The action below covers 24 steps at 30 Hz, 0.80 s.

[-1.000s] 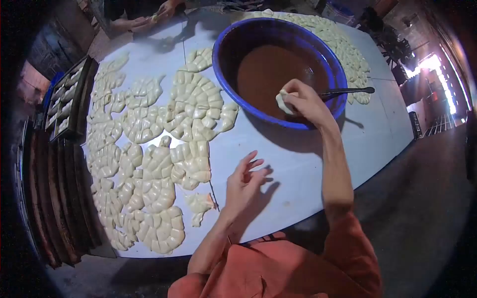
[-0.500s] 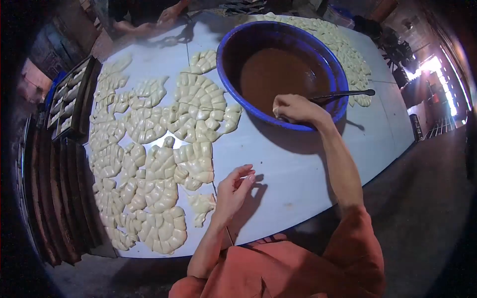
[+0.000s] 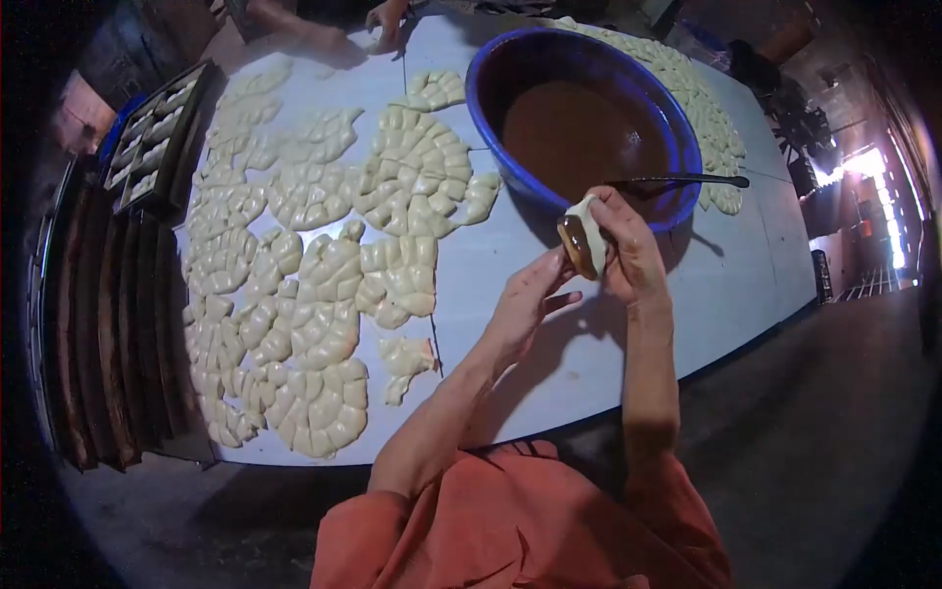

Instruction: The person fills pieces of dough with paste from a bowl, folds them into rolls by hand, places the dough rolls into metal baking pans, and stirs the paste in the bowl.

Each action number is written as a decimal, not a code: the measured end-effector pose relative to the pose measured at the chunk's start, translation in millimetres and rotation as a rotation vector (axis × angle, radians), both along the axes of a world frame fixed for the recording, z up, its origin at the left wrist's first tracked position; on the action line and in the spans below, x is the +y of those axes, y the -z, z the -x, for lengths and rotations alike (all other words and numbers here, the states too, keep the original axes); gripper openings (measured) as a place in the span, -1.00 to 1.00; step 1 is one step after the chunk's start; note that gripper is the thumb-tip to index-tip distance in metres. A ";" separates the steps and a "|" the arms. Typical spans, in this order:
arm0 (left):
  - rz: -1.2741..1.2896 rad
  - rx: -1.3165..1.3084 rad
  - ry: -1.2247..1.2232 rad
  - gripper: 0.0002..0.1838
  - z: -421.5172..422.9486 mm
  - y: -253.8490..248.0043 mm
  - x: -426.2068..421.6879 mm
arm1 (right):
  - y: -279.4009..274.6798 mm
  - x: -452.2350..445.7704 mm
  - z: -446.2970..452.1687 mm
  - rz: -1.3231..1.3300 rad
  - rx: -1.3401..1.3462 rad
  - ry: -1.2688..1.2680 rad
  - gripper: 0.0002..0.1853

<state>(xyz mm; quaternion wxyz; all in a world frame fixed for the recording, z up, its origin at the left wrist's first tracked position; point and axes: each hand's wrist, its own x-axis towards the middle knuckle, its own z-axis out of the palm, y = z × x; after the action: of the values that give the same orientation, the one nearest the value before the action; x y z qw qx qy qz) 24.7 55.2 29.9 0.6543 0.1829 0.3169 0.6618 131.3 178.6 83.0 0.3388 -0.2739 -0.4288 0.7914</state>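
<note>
My right hand (image 3: 631,245) grips a piece of pale dough (image 3: 587,221) that has glossy brown filling (image 3: 581,247) on it, just in front of the tub. Close against its left edge is my left hand (image 3: 530,294), fingers near the dough; whether they pinch it is hidden. A blue tub (image 3: 488,133) holds brown paste (image 3: 579,128), and a dark-handled utensil (image 3: 702,180) lies across its right rim. Pale dough portions, cut and pressed together, cover the left of the table (image 3: 530,393); a small scrap (image 3: 404,361) sits apart.
Another person's hands (image 3: 388,22) work at the far edge. More dough pieces (image 3: 687,88) lie behind the tub. A divided tray with pale pieces (image 3: 152,147) stands at the left, above stacked dark trays (image 3: 108,334).
My right hand has come out of the tub with dough and brown filling. My left hand has moved up and right to meet it. The view has shifted slightly.
</note>
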 end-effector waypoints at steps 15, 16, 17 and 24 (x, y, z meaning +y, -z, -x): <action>0.182 0.245 -0.286 -0.62 40.1 49.1 -44.3 | 63.6 -101.4 6.4 -0.932 -0.672 0.060 -0.29; 0.176 0.335 -0.293 -0.64 39.2 46.8 -45.7 | 60.7 -109.1 14.0 -0.952 -0.686 0.098 -0.39; 0.169 0.424 -0.300 -0.65 37.4 45.4 -46.6 | 63.0 -112.7 17.5 -0.951 -0.685 0.096 -0.39; 0.120 0.582 -0.366 -0.66 43.1 36.0 -40.4 | 79.0 -108.5 26.5 -0.722 -0.595 0.270 -0.79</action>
<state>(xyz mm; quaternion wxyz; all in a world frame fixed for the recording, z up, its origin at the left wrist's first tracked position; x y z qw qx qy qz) -18.4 14.9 -6.1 0.4164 0.2653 0.5563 0.6685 104.8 70.1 4.0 0.3744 -0.4063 -0.7151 0.4283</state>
